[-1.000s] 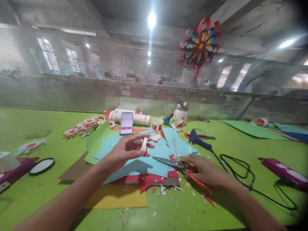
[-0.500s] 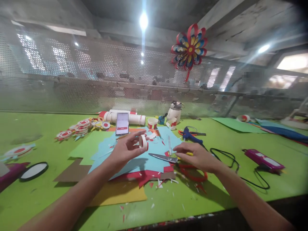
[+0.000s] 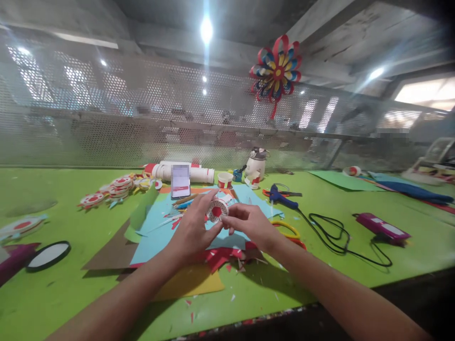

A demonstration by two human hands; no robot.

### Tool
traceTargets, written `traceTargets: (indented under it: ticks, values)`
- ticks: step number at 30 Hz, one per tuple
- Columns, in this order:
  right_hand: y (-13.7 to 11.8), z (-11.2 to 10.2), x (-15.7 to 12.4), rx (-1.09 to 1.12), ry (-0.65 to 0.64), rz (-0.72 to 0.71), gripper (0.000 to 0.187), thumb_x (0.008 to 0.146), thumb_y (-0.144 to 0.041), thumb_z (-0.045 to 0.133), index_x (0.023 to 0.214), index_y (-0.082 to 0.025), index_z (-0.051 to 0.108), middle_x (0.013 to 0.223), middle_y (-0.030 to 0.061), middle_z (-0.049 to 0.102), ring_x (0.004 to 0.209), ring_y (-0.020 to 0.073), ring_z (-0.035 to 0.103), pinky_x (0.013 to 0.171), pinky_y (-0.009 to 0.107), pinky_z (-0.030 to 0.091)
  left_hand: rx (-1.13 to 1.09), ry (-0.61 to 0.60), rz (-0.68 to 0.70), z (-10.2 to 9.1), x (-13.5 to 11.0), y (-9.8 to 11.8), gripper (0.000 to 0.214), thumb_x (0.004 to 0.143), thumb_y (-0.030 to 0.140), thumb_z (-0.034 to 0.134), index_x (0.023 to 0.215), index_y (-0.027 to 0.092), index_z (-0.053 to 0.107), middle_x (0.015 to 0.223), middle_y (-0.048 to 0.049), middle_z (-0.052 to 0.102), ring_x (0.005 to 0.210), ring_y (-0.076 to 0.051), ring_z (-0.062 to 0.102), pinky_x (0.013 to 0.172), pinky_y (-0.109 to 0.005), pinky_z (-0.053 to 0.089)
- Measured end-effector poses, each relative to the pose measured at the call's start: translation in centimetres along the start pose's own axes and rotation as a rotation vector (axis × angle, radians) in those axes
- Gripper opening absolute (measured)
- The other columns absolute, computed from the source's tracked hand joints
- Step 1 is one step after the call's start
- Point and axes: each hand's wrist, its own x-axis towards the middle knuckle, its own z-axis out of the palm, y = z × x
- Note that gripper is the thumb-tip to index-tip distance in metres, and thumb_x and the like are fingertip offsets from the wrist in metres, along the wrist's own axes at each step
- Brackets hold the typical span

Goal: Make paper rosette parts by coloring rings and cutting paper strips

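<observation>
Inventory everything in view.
round paper piece: 1, red-white, between hands
scissors: 1, yellow-red, by right wrist
paper sheets: several, mixed colours, under hands
paper scraps: many, red-white, around hands
phone: 1, pale screen, beyond left hand
paper rolls: several, red-white, behind phone
paper cups: at least 2, red-white, back
bottle: 1, white, dark lid, back
small item: 1, blue, beside bottle
glue gun: 1, blue, beyond right hand
cable: 1, black, right
box: 1, purple, right
paper figures: several, red-white, left
round disc: 1, pale, black rim, left
flower ornament: 1, red-yellow-blue, above
mesh screen: 1, grey, behind table
lamps: several, white, overhead
table: 1, green, below
left hand: 1, bare, centre
right hand: 1, bare, centre
</observation>
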Motion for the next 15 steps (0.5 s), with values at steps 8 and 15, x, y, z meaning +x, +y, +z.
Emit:
traceTargets:
  ticks: [8,15]
  values:
    - [0.52,-0.08,-0.30,0.137,0.051,0.077,0.032,0.067,-0.044,0.077,0.076,-0.015,0.065,0.069,0.0002,0.064,0.059,0.0121,0.056,0.060,0.029,0.047,0.055,-0.048,-0.015,0.08,0.00,0.34,0.046,0.084,0.026,0.059,0.127,0.021,0.043,0.124,-0.0115,0.051,0.119,-0.026,0.047,0.100,-0.043,0.040]
    - [0.16,-0.03,-0.69,0.129,0.104,0.059,0.023,0.067,-0.034,0.076,0.074,-0.016,0.064,0.067,-0.0016,0.061,0.058,0.0113,0.054,0.060,0.029,0.046,-0.040,-0.036,-0.081,0.33,-0.09,0.17,0.035,0.083,0.030,0.061,0.113,0.022,0.045,0.118,-0.0107,0.052,0.110,-0.026,0.052,0.091,-0.044,0.047]
